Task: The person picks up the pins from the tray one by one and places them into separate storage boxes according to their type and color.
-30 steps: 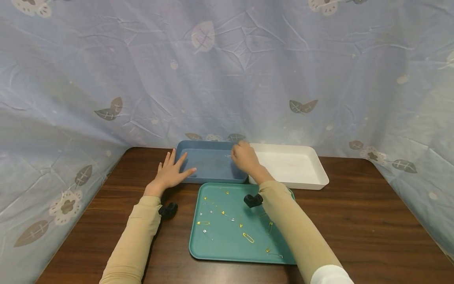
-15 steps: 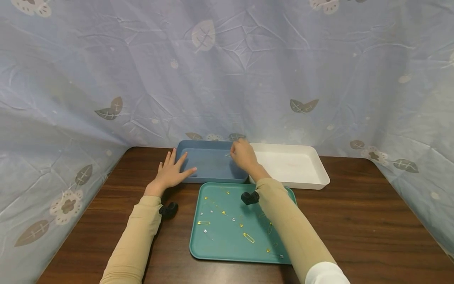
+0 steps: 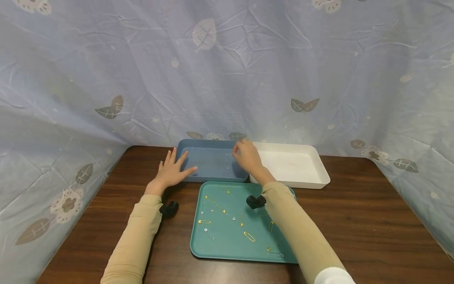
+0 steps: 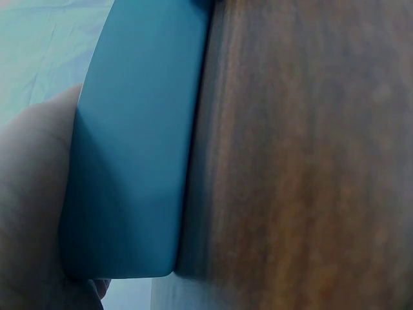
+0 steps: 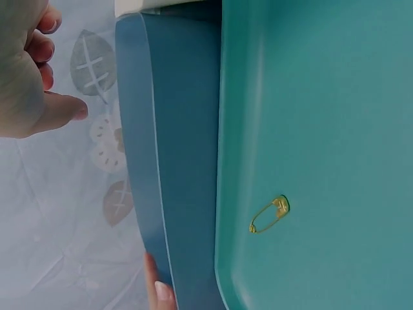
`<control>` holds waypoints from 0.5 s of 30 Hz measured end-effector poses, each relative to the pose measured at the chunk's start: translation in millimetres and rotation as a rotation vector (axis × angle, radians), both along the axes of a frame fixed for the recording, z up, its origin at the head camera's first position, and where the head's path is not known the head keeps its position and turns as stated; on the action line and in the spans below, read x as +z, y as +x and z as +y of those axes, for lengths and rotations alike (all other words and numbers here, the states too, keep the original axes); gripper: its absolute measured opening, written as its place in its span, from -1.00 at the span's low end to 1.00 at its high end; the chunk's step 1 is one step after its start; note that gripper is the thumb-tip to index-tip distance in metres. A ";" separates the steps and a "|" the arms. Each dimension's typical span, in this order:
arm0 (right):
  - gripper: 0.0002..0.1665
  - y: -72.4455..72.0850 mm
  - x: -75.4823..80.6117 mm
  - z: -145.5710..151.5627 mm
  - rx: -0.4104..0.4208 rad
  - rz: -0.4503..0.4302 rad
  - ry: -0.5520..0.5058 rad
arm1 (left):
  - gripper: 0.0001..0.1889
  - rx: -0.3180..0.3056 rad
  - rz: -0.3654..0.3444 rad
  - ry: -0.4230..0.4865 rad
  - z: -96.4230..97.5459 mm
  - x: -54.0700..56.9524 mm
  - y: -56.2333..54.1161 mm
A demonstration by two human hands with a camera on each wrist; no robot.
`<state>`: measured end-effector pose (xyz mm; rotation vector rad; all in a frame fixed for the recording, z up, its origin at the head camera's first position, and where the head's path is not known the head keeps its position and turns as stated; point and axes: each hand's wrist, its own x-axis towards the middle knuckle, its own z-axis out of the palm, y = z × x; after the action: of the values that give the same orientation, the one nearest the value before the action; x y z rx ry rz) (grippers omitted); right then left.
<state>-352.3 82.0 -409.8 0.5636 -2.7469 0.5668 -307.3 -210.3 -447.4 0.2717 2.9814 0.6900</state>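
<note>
Backdrop: a pale lavender-blue patterned cloth [image 3: 227, 79] with leaf and flower prints, hanging behind the table.
Table: dark brown wood-grain tabletop [image 3: 376, 221] under all three trays.
Green tray: shallow rectangular tray [image 3: 227, 248] with rounded corners, nearest the person, safety pins scattered over it.
Sleeves: beige on both arms, the left sleeve [image 3: 129, 240] lying left of the green tray, the right sleeve [image 3: 298, 225] crossing over its right side.
White tray: rectangular, straight-walled tray [image 3: 292, 163] at the back right, close beside the blue one.
Blue tray: rectangular tray [image 3: 203, 161] at the back, just beyond the green tray.
Left hand: fingers spread wide, the hand [image 3: 168, 173] resting at the blue tray's left end, thumb reaching over the rim.
Right hand: over the right end of the blue tray, the hand [image 3: 248, 157] has its fingers bent; its own wrist view shows a gap between thumb and fingers, with nothing visible held.
Wrist cameras: one black unit [image 3: 169, 209] on the left wrist, another [image 3: 256, 202] on the right.
Gold safety pins: several in the green tray, one large pin [image 3: 249, 236] slanting near its middle.
Silver safety pins: some in the green tray; one pin [image 3: 229, 154] in the blue tray beside the right fingertips, with a tiny glint nearer the front.
</note>
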 end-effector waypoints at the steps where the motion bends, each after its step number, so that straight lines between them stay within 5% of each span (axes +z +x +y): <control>1: -0.93 1.8 0.9 1.4 0.003 0.004 -0.009 | -0.06 0.000 -0.001 0.003 0.1 0.5 0.0; 15: -0.91 32.9 13.0 24.1 0.050 -0.045 -0.240 | -0.06 0.003 0.009 -0.021 0.2 -1.8 -0.9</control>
<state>-319.4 106.1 -396.7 0.5680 -2.6590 0.9157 -308.2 -210.1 -449.2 0.2704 2.9959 0.6595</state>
